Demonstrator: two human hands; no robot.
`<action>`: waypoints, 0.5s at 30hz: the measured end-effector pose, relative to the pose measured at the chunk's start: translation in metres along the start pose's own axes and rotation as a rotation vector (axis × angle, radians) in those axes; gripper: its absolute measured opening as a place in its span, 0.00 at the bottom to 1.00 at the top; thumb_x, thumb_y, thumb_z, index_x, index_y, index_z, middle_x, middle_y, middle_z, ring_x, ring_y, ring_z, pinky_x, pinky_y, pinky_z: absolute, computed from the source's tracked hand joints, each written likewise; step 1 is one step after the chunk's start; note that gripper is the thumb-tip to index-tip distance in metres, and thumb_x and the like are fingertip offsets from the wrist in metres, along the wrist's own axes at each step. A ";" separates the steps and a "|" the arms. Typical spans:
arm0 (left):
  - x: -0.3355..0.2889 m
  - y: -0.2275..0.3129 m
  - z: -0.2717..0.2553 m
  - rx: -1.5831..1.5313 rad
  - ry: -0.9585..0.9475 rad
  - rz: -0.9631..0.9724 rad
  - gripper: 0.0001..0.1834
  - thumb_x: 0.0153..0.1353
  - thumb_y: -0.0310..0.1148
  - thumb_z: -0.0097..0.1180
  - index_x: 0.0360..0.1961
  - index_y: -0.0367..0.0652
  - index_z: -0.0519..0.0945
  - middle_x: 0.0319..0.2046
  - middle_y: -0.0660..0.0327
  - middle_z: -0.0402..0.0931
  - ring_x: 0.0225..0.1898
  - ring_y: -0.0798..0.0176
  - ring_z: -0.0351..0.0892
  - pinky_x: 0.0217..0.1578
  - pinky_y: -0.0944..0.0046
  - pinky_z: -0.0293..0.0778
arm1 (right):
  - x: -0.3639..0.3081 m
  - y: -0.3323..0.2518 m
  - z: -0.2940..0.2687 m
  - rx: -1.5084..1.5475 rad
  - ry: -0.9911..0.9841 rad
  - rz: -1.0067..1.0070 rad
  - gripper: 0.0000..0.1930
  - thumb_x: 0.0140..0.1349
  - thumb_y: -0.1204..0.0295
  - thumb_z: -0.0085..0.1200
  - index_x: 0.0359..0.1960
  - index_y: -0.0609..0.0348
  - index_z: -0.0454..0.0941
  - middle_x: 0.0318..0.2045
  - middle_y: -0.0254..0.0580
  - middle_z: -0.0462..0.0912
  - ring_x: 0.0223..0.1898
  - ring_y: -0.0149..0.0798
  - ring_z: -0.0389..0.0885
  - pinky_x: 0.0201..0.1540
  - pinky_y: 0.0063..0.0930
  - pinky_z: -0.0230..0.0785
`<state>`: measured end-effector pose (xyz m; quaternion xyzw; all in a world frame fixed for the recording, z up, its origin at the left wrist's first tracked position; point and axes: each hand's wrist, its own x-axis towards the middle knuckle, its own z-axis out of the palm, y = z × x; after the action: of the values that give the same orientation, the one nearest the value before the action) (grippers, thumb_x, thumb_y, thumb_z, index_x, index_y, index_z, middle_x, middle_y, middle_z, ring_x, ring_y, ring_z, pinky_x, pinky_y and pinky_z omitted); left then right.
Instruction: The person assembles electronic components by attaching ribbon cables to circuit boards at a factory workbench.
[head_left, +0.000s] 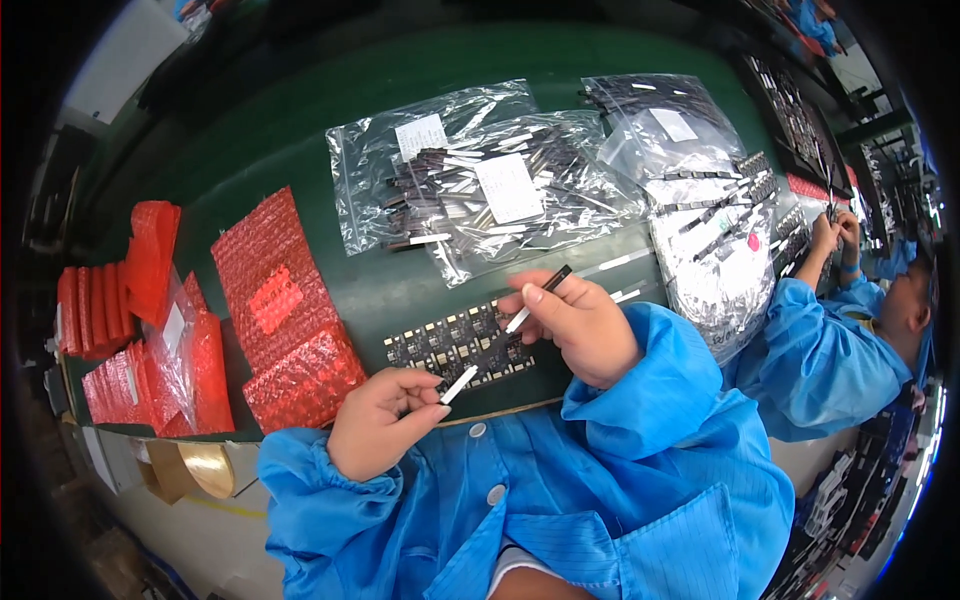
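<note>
My left hand [385,415] pinches the lower end of a thin flat strip [459,385], which is white there. Between the thumb and fingers of my right hand [575,325] is a narrow black-and-white strip [546,291], its black end pointing up and away. The two held pieces line up; I cannot tell whether they are one strip. Beneath them on the green table lies a dark panel of small circuit boards [430,345], partly hidden by my hands. Just beyond my right hand lie a few loose pale strips [622,262].
Clear bags of black-and-white strips [575,190] lie at the back, one labelled bag [675,125] further right. Red bubble wrap [270,250] and red wrapped bundles [95,305] sit at left. More strips rest on a plastic bag [705,260]. A co-worker [830,340] works at right.
</note>
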<state>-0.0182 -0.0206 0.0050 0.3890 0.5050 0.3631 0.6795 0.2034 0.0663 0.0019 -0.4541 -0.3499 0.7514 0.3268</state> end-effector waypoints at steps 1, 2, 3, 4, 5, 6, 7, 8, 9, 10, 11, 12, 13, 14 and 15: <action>0.002 -0.004 0.003 -0.005 0.006 0.002 0.16 0.52 0.18 0.56 0.44 0.33 0.71 0.33 0.61 0.72 0.34 0.72 0.73 0.33 0.75 0.70 | 0.000 -0.001 0.001 0.055 0.022 -0.027 0.15 0.64 0.68 0.46 0.48 0.64 0.71 0.33 0.39 0.79 0.33 0.28 0.76 0.35 0.18 0.66; 0.005 -0.007 0.006 -0.013 0.006 -0.025 0.16 0.53 0.19 0.56 0.44 0.33 0.71 0.33 0.62 0.72 0.34 0.73 0.73 0.34 0.75 0.70 | -0.001 -0.004 0.004 0.090 0.050 -0.024 0.16 0.64 0.69 0.45 0.50 0.64 0.69 0.33 0.39 0.79 0.34 0.29 0.76 0.37 0.19 0.66; 0.006 -0.010 0.010 -0.023 0.011 -0.055 0.16 0.53 0.20 0.57 0.44 0.33 0.71 0.33 0.62 0.73 0.35 0.73 0.73 0.34 0.75 0.70 | 0.000 -0.006 0.003 0.085 0.042 -0.017 0.16 0.64 0.69 0.45 0.50 0.64 0.69 0.33 0.39 0.79 0.34 0.29 0.76 0.37 0.19 0.66; 0.006 -0.011 0.013 0.068 0.044 -0.037 0.16 0.54 0.22 0.57 0.45 0.34 0.71 0.34 0.61 0.73 0.36 0.72 0.74 0.36 0.73 0.71 | 0.001 -0.008 -0.001 0.083 0.055 -0.115 0.15 0.64 0.70 0.44 0.51 0.64 0.68 0.32 0.39 0.79 0.35 0.29 0.76 0.38 0.19 0.66; 0.008 -0.012 0.014 0.059 0.056 -0.037 0.16 0.54 0.22 0.57 0.45 0.34 0.71 0.34 0.61 0.73 0.36 0.72 0.74 0.36 0.73 0.71 | 0.003 -0.012 -0.005 0.081 0.066 -0.212 0.15 0.64 0.71 0.43 0.51 0.65 0.68 0.32 0.40 0.78 0.35 0.30 0.76 0.39 0.20 0.67; 0.011 -0.015 0.013 0.156 0.092 0.044 0.17 0.54 0.23 0.58 0.45 0.34 0.72 0.35 0.60 0.74 0.36 0.70 0.74 0.37 0.72 0.71 | 0.000 -0.020 -0.007 -0.012 0.056 -0.341 0.15 0.65 0.73 0.41 0.51 0.66 0.67 0.29 0.39 0.78 0.35 0.31 0.77 0.38 0.22 0.68; 0.014 -0.016 0.012 0.254 0.127 0.124 0.18 0.53 0.24 0.58 0.46 0.35 0.72 0.35 0.60 0.74 0.37 0.69 0.74 0.38 0.71 0.71 | -0.007 -0.033 -0.005 -0.270 0.104 -0.402 0.15 0.64 0.75 0.41 0.52 0.64 0.67 0.28 0.40 0.77 0.34 0.31 0.77 0.36 0.23 0.69; 0.016 -0.011 0.015 0.221 0.180 0.130 0.18 0.53 0.25 0.58 0.46 0.36 0.73 0.35 0.58 0.75 0.37 0.67 0.75 0.39 0.69 0.72 | -0.011 -0.041 -0.009 -0.480 0.031 -0.406 0.16 0.62 0.74 0.44 0.53 0.60 0.67 0.27 0.41 0.77 0.33 0.34 0.78 0.35 0.25 0.70; 0.020 -0.008 0.018 0.217 0.190 0.128 0.18 0.53 0.25 0.58 0.46 0.36 0.73 0.35 0.58 0.75 0.37 0.67 0.75 0.39 0.69 0.72 | -0.013 -0.046 -0.011 -0.688 -0.044 -0.412 0.17 0.61 0.73 0.47 0.53 0.57 0.67 0.27 0.42 0.78 0.32 0.37 0.80 0.34 0.27 0.71; 0.022 -0.007 0.020 0.215 0.214 0.199 0.17 0.53 0.25 0.58 0.45 0.36 0.73 0.35 0.58 0.75 0.37 0.67 0.75 0.39 0.69 0.72 | -0.012 -0.047 -0.007 -0.690 -0.055 -0.410 0.17 0.61 0.73 0.47 0.53 0.57 0.67 0.27 0.42 0.78 0.32 0.37 0.80 0.34 0.27 0.71; 0.025 -0.006 0.023 0.213 0.238 0.269 0.16 0.53 0.25 0.58 0.45 0.36 0.73 0.35 0.57 0.76 0.37 0.68 0.75 0.39 0.69 0.72 | -0.012 -0.046 -0.002 -0.958 -0.120 -0.401 0.18 0.59 0.73 0.49 0.52 0.54 0.68 0.27 0.43 0.79 0.31 0.41 0.80 0.32 0.30 0.71; 0.028 -0.006 0.026 0.293 0.239 0.315 0.17 0.52 0.26 0.58 0.44 0.36 0.74 0.35 0.57 0.75 0.36 0.62 0.76 0.38 0.64 0.73 | -0.012 -0.046 0.000 -1.226 -0.181 -0.389 0.18 0.58 0.72 0.51 0.51 0.52 0.68 0.26 0.43 0.79 0.31 0.45 0.80 0.31 0.34 0.70; 0.031 -0.006 0.026 0.292 0.245 0.314 0.17 0.52 0.26 0.58 0.44 0.36 0.74 0.35 0.57 0.75 0.36 0.62 0.76 0.38 0.64 0.73 | -0.009 -0.042 0.000 -1.227 -0.188 -0.390 0.18 0.58 0.72 0.51 0.51 0.52 0.68 0.26 0.43 0.79 0.31 0.45 0.80 0.31 0.34 0.70; 0.035 -0.006 0.025 0.526 0.241 0.394 0.18 0.51 0.27 0.59 0.44 0.37 0.73 0.35 0.56 0.75 0.35 0.58 0.76 0.37 0.61 0.73 | -0.004 -0.035 -0.002 -1.303 -0.235 -0.343 0.18 0.56 0.71 0.53 0.49 0.52 0.69 0.26 0.44 0.79 0.31 0.47 0.79 0.32 0.35 0.70; 0.038 -0.007 0.024 0.762 0.230 0.473 0.18 0.50 0.28 0.59 0.44 0.37 0.73 0.35 0.56 0.74 0.35 0.54 0.76 0.37 0.58 0.72 | 0.001 -0.028 -0.004 -1.380 -0.278 -0.296 0.17 0.54 0.70 0.55 0.47 0.51 0.69 0.26 0.44 0.79 0.31 0.49 0.79 0.32 0.36 0.70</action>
<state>0.0144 0.0065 -0.0119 0.6728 0.5718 0.3375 0.3264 0.2119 0.0832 0.0230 -0.4050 -0.8412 0.3579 0.0162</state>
